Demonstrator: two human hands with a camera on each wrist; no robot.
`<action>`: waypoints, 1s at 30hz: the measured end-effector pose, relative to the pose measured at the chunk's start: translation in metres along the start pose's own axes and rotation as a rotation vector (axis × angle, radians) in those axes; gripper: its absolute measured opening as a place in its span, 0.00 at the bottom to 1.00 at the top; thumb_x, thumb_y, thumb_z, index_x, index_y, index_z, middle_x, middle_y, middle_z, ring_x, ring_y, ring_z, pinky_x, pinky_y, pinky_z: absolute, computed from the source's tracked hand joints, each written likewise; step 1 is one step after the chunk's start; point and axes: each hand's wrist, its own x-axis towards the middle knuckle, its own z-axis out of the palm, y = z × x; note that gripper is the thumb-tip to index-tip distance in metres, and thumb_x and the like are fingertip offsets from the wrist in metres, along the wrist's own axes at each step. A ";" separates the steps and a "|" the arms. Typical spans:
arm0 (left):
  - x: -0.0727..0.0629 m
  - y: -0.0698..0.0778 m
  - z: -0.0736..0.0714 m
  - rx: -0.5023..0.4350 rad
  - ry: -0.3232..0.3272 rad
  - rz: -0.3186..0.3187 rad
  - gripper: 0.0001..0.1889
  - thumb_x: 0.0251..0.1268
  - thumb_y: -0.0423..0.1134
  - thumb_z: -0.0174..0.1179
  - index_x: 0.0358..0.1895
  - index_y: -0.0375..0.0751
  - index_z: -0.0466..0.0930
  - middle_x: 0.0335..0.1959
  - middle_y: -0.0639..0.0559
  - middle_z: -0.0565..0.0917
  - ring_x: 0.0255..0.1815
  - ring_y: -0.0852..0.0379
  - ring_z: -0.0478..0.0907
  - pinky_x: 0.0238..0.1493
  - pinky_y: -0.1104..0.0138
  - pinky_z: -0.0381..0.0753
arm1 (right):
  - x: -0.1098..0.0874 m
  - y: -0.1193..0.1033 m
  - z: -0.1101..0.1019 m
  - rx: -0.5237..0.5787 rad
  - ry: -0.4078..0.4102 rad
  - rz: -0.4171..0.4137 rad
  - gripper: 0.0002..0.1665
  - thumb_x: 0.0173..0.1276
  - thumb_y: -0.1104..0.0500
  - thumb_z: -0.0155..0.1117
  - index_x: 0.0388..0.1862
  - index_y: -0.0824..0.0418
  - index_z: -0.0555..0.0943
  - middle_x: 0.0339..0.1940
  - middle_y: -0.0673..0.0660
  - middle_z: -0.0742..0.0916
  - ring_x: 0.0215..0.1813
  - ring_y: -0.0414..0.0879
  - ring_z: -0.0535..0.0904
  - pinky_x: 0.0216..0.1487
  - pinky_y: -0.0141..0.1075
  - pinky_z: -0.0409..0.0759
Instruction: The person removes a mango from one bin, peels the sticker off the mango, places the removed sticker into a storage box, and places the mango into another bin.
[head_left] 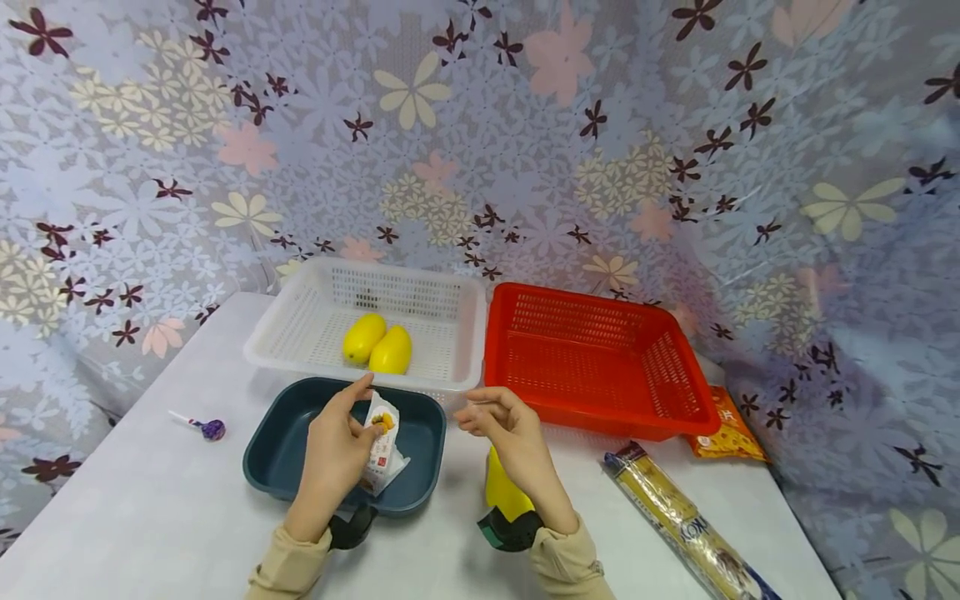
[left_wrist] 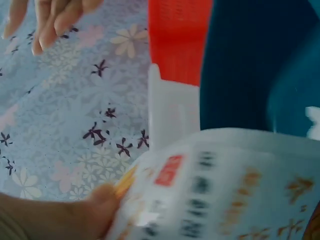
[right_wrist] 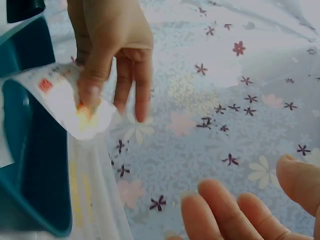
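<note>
My left hand (head_left: 330, 458) pinches a white printed packet (head_left: 379, 454) between thumb and fingers, above the dark teal basin (head_left: 258, 483). The packet bears a yellow picture and a red mark; its contents do not show. In the right wrist view the packet (right_wrist: 57, 95) hangs from the left thumb and fingers over the basin's edge. My right hand (head_left: 517, 437) is held in the air right of the basin, its fingers loosely bent around nothing. A yellow object (head_left: 504, 492) lies below it, partly covered by the hand and wrist strap, so its kind is unclear.
Behind the basin, a white basket (head_left: 288, 333) holds two yellow mango-like fruits (head_left: 390, 350). A red basket (head_left: 585, 358) stands to its right. An orange snack bag (head_left: 727, 429) and a long noodle packet (head_left: 682, 525) lie at right, a lollipop (head_left: 212, 429) at left.
</note>
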 end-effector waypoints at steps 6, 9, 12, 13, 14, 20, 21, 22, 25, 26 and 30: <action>0.000 -0.005 0.005 0.104 -0.137 -0.025 0.28 0.52 0.22 0.66 0.60 0.38 0.77 0.50 0.41 0.83 0.19 0.60 0.67 0.19 0.72 0.65 | -0.013 0.009 -0.015 -0.068 0.077 0.029 0.13 0.71 0.58 0.60 0.52 0.59 0.79 0.49 0.58 0.88 0.51 0.49 0.83 0.55 0.31 0.78; -0.003 -0.006 0.008 0.130 -0.178 -0.015 0.26 0.52 0.21 0.64 0.58 0.38 0.79 0.49 0.41 0.83 0.19 0.58 0.65 0.19 0.70 0.64 | -0.019 0.016 -0.019 -0.112 0.100 0.012 0.13 0.70 0.57 0.62 0.51 0.57 0.79 0.51 0.56 0.87 0.53 0.48 0.82 0.57 0.33 0.76; -0.006 -0.006 0.013 0.168 -0.162 0.048 0.25 0.51 0.22 0.66 0.55 0.40 0.81 0.49 0.42 0.83 0.27 0.53 0.74 0.27 0.65 0.75 | -0.023 0.025 -0.022 -0.169 0.124 -0.015 0.13 0.68 0.57 0.63 0.51 0.56 0.80 0.51 0.54 0.86 0.52 0.47 0.81 0.57 0.37 0.76; -0.007 -0.006 0.015 0.181 -0.144 0.081 0.24 0.51 0.23 0.66 0.54 0.40 0.81 0.49 0.43 0.83 0.31 0.51 0.77 0.31 0.62 0.78 | -0.025 0.029 -0.022 -0.186 0.130 -0.021 0.13 0.68 0.56 0.63 0.51 0.56 0.80 0.52 0.54 0.86 0.52 0.48 0.81 0.57 0.38 0.76; -0.009 -0.005 0.017 0.197 -0.119 0.122 0.23 0.51 0.24 0.68 0.53 0.40 0.82 0.49 0.42 0.84 0.36 0.48 0.78 0.35 0.59 0.79 | -0.026 0.032 -0.022 -0.194 0.134 -0.025 0.14 0.68 0.56 0.64 0.51 0.56 0.80 0.51 0.54 0.86 0.52 0.49 0.81 0.57 0.39 0.77; -0.014 0.005 0.029 0.209 0.041 0.396 0.18 0.48 0.29 0.73 0.46 0.42 0.85 0.45 0.45 0.85 0.48 0.43 0.78 0.46 0.51 0.78 | -0.038 0.049 -0.024 -0.257 0.175 0.024 0.15 0.65 0.57 0.67 0.51 0.54 0.81 0.51 0.51 0.86 0.56 0.52 0.79 0.61 0.49 0.75; -0.015 0.007 0.030 0.197 0.047 0.429 0.17 0.48 0.29 0.73 0.45 0.43 0.85 0.45 0.47 0.85 0.48 0.44 0.79 0.47 0.51 0.78 | -0.040 0.052 -0.024 -0.278 0.187 0.032 0.16 0.64 0.57 0.68 0.51 0.54 0.81 0.51 0.51 0.87 0.56 0.51 0.79 0.62 0.50 0.73; -0.016 0.009 0.032 0.183 0.044 0.457 0.17 0.49 0.29 0.73 0.45 0.44 0.86 0.45 0.48 0.85 0.49 0.45 0.79 0.48 0.52 0.78 | -0.042 0.055 -0.024 -0.291 0.198 0.035 0.16 0.63 0.57 0.68 0.51 0.54 0.81 0.51 0.51 0.87 0.57 0.52 0.78 0.62 0.51 0.72; -0.021 0.016 0.035 0.146 0.019 0.516 0.16 0.50 0.30 0.72 0.44 0.45 0.86 0.45 0.51 0.84 0.49 0.50 0.78 0.50 0.55 0.78 | -0.047 0.064 -0.024 -0.331 0.225 0.021 0.18 0.61 0.57 0.71 0.50 0.54 0.81 0.53 0.51 0.86 0.60 0.52 0.78 0.64 0.54 0.70; -0.023 0.018 0.037 0.137 0.008 0.529 0.16 0.50 0.30 0.72 0.44 0.46 0.86 0.45 0.52 0.84 0.50 0.51 0.78 0.50 0.57 0.79 | -0.048 0.067 -0.023 -0.339 0.230 0.015 0.19 0.59 0.58 0.72 0.50 0.55 0.81 0.54 0.52 0.86 0.61 0.53 0.77 0.65 0.55 0.69; -0.031 0.025 0.044 0.100 -0.017 0.577 0.16 0.50 0.30 0.72 0.44 0.46 0.85 0.45 0.54 0.84 0.50 0.54 0.78 0.49 0.60 0.79 | -0.050 0.077 -0.020 -0.362 0.229 0.000 0.22 0.57 0.58 0.74 0.51 0.56 0.80 0.58 0.55 0.84 0.65 0.58 0.74 0.67 0.60 0.66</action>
